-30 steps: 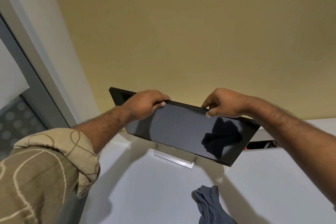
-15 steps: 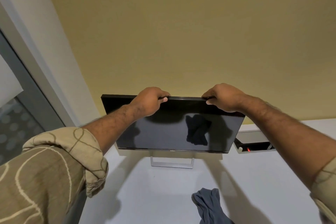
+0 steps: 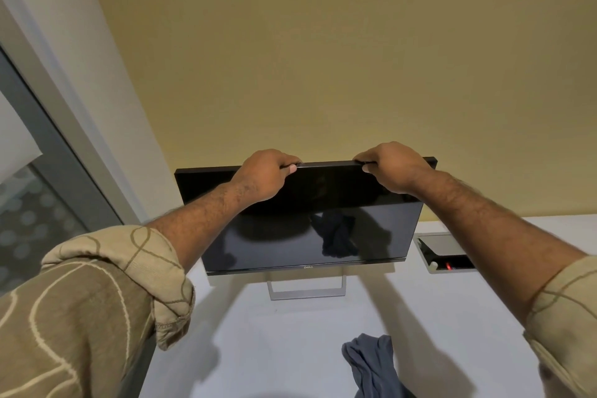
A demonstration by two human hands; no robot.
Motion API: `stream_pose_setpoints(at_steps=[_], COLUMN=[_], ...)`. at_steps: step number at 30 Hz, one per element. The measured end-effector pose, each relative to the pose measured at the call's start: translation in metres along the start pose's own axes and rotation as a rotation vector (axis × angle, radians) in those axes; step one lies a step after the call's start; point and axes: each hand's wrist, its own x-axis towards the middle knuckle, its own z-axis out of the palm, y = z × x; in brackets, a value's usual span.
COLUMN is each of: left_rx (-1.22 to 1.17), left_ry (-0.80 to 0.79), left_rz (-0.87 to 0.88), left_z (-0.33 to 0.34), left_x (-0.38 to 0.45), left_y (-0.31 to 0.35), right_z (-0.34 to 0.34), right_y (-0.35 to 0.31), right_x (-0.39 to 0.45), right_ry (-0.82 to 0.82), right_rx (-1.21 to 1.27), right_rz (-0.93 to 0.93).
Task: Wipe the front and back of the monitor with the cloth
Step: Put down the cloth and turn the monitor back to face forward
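Bare fingers are curling over the top edge of the flat black glossy monitor point(image 3: 310, 229), thumbs pinching at its front: I am gripping it with my left hand point(image 3: 266, 173) and right hand point(image 3: 392, 168). It is standing on the white desk point(image 3: 290, 333), facing me. Nearer me, the crumpled grey-blue cloth point(image 3: 371, 365) is lying untouched.

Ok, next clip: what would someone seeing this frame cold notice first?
Both hands gripping the top edge of the black monitor at centre frame: the left hand near the middle of that edge, the right hand toward its right end. The dark screen faces the camera, standing on a white desk. Next, the grey cloth lying crumpled and untouched on the desk at the bottom edge.
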Motion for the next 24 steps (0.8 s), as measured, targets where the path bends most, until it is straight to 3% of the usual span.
stream_pose_setpoints(at_steps=[16,24], left_rx=[0.124,0.106], left_ry=[0.064,0.368], left_rz=[0.076,0.186], left_z=[0.0,0.02], left_x=[-0.025,-0.07], left_y=[0.0,-0.002], right_z=[0.02,0.04], right_y=[0.008,0.011], right_x=[-0.021,-0.077], right_ry=[0.04,0.352], right_rx=[-0.033,0.121], right_rz=[-0.07,-0.101])
